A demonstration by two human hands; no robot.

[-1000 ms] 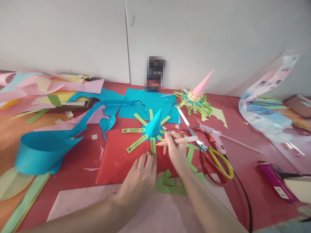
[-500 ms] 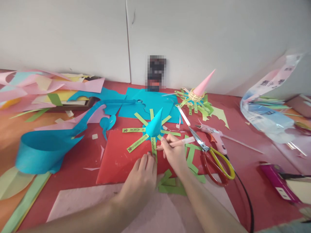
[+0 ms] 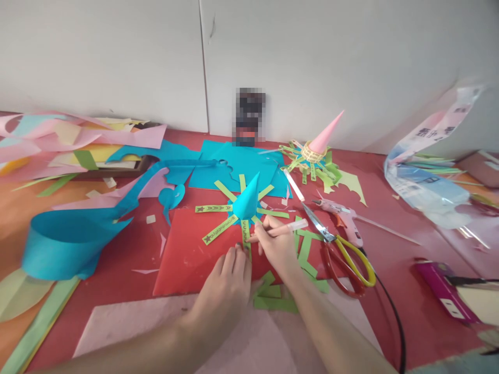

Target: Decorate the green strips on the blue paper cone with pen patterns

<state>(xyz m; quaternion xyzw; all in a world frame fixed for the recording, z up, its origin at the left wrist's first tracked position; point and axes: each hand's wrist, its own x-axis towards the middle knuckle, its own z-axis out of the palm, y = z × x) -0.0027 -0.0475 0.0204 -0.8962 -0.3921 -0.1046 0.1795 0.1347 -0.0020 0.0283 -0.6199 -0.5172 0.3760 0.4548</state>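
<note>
A blue paper cone (image 3: pixel 247 200) stands on a red sheet (image 3: pixel 187 259), with green strips radiating from its base. Two strips at the left, one of them a lower-left strip (image 3: pixel 220 230), bear drawn stars and patterns. My right hand (image 3: pixel 275 244) grips a pale marker (image 3: pixel 292 227), its tip at the front strip (image 3: pixel 245 231). My left hand (image 3: pixel 230 275) rests on the red sheet, fingertips pressed together at the lower end of that same strip. Green paper pieces (image 3: pixel 275 304) lie between and beneath my forearms.
Scissors (image 3: pixel 329 236) and a pink glue gun (image 3: pixel 351 223) lie right. Behind is a pink cone model (image 3: pixel 325 137) near a marker cap or pen (image 3: pixel 294 185). Left are a blue paper loop (image 3: pixel 62 249) and paper scraps (image 3: pixel 132 136). A magenta box (image 3: pixel 448 293) lies far right.
The marker in my right hand has tilted and shifted slightly along the front strip. The whole view has moved a little; my left hand stays at the strip.
</note>
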